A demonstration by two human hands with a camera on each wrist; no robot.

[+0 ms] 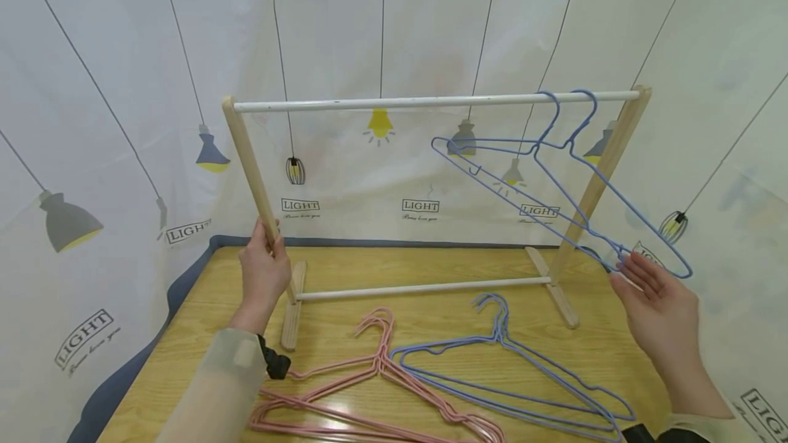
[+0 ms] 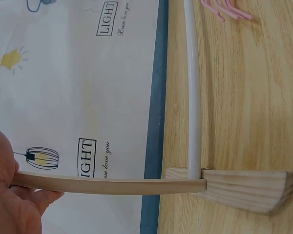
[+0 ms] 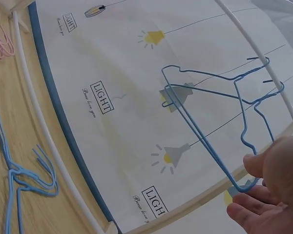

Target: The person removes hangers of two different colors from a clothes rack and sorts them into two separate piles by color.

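A small clothes rack with wooden posts and a white top bar (image 1: 382,103) stands on the table. My left hand (image 1: 263,275) grips its left wooden post (image 1: 249,163); in the left wrist view the fingers wrap round this post (image 2: 112,185). Two blue wire hangers (image 1: 557,186) hang by their hooks near the bar's right end. My right hand (image 1: 661,313) is at the lower right corner of one hanger, fingers fairly straight. In the right wrist view that hanger corner (image 3: 245,189) lies between thumb and fingers, which stand apart.
Several pink hangers (image 1: 382,364) lie stacked on the wooden table (image 1: 203,333) in front of the rack. More blue hangers (image 1: 501,340) lie beside them on the right. A white lower bar (image 1: 425,288) joins the rack's feet. Behind hangs a lamp-printed cloth (image 1: 345,33).
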